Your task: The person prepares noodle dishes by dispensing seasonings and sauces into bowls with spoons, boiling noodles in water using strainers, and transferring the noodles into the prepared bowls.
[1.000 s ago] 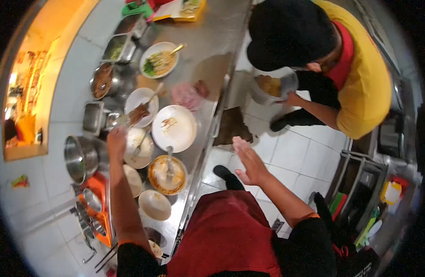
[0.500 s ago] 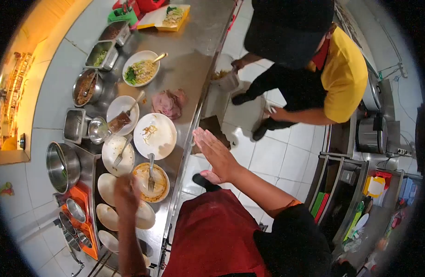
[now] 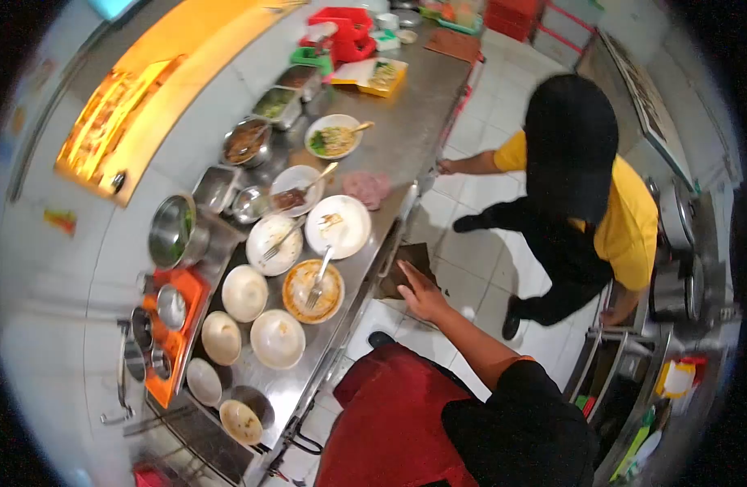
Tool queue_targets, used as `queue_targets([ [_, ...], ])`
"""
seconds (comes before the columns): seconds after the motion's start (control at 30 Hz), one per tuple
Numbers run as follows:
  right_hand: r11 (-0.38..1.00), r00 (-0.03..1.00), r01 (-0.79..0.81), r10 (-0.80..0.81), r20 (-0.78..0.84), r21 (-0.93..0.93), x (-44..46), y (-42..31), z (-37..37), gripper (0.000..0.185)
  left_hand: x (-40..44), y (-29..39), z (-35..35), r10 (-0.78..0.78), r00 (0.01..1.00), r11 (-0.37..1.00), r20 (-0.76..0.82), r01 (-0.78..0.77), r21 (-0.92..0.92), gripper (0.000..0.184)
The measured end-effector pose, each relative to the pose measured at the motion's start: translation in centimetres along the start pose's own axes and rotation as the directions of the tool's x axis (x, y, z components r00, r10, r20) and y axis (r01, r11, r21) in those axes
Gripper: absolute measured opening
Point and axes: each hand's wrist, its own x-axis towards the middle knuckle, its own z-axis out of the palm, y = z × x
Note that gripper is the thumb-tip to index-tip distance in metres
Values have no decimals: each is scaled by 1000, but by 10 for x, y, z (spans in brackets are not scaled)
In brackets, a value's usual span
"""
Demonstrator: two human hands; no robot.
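The left hand was out of view, so I cannot tell the state of its fingers. At the left, an orange tray (image 3: 161, 392) carried small metal cups, below a deep metal bowl (image 3: 166, 239) with something green inside. Next to them, on the steel bench (image 3: 410, 105), several light-coloured bowls (image 3: 244, 293) stood apart from each other, one holding some food remains. To their right was a stained plate (image 3: 297, 286) with a fork (image 3: 319, 280) lying across it, its handle towards the white plate (image 3: 341, 231) with a few scraps. A pink bundle (image 3: 366, 188), perhaps cloth, lay just beyond that plate.

Further right, past the bench edge, the right hand (image 3: 426, 299) was in the air and held nothing that I could see. Its fingers were extended and close together, with the thumb apart. The stained plate was the nearest dish, but the hand did not touch it. I judge that no dish was being handled; a grip on this plate would have called for moving leftward over the edge and keeping the loose fork steady. At the far right, a person in a yellow top (image 3: 633, 227) had one hand beside the bench edge.
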Motion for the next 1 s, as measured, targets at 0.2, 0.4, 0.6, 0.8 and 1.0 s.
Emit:
queue_targets([
  [0.2,964,942,-137,197,270,-226,-72,69,27,60,-87,-99,43,-250,953,966,-173,258,20,30],
  [0.4,858,756,-164,426,496,-487,-100,108,30,61,-153,-154,92,-444,867,889,-224,458,10,36],
  [0.6,803,528,174,413,742,-570,-25,202,98,56,-171,-157,114,-551,791,822,-268,570,-6,42],
  [0.8,659,450,626,129,883,-416,83,170,119,49,-149,-135,86,-577,693,796,-432,596,-107,42],
  [1.0,853,370,-8,487,791,-522,139,201,94,40,-114,-56,38,-726,567,655,-390,742,-140,47],
])
